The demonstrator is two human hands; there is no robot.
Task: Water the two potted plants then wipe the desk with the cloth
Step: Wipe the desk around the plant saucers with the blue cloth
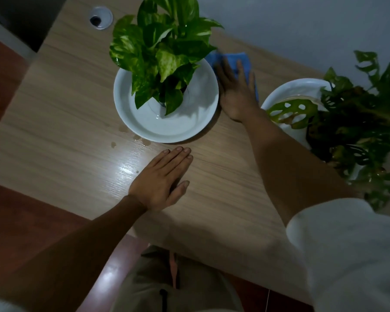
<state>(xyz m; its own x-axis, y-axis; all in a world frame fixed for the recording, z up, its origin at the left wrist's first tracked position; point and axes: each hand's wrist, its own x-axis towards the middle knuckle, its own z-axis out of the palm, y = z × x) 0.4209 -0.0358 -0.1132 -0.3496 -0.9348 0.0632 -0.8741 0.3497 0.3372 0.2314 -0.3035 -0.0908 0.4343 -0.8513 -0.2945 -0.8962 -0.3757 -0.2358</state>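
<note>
Flat, right hand [235, 91] on blue cloth [245, 61], fingers spread.

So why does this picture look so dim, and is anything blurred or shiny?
Head view: the lighting is low, with one bright glare patch on the desk beside the left hand; the right hand and blue cloth are motion-blurred; wide-angle distortion tilts the desk edges.
</note>
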